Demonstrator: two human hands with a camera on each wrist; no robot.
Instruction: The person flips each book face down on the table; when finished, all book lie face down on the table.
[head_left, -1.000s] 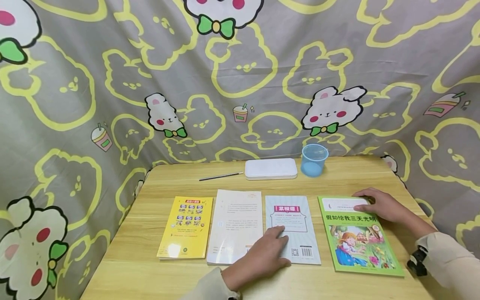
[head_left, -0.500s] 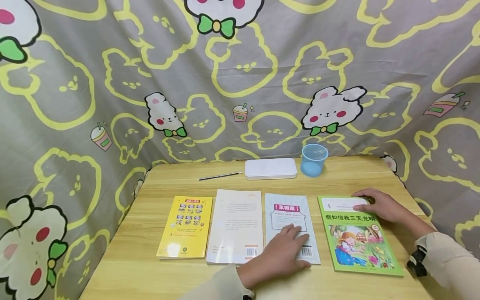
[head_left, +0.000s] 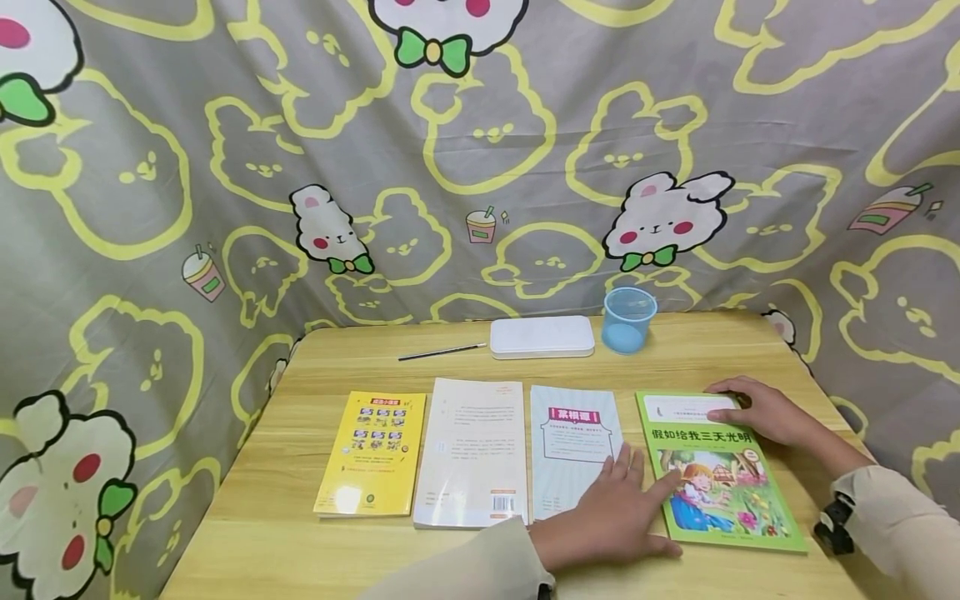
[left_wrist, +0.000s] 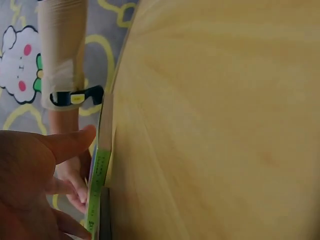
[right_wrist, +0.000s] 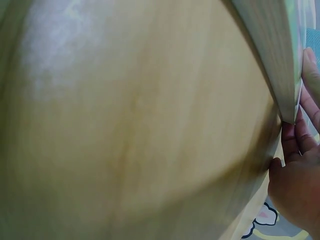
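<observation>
Four books lie in a row on the wooden table. My left hand [head_left: 611, 512], fingers spread and straight, lies over the lower right part of the light blue book [head_left: 562, 479]. Its fingertips reach the left side of the green book [head_left: 727, 492], which has a girl pictured on its cover. At that book's upper right corner is my right hand [head_left: 765, 408], thumb on the cover and fingers bent over the edge. In the right wrist view, fingers of the right hand [right_wrist: 300, 165] meet the book's corner against the table.
To the left lie a white book [head_left: 472, 450] and a yellow book [head_left: 375, 458]. Behind them are a thin dark pen-like stick [head_left: 442, 352], a white case [head_left: 542, 337] and a blue cup [head_left: 628, 321]. A patterned curtain [head_left: 420, 167] hangs behind the table [head_left: 262, 500].
My left hand has slid rightward across the light blue book to the green book's left side. The right hand and the books look nearly unmoved.
</observation>
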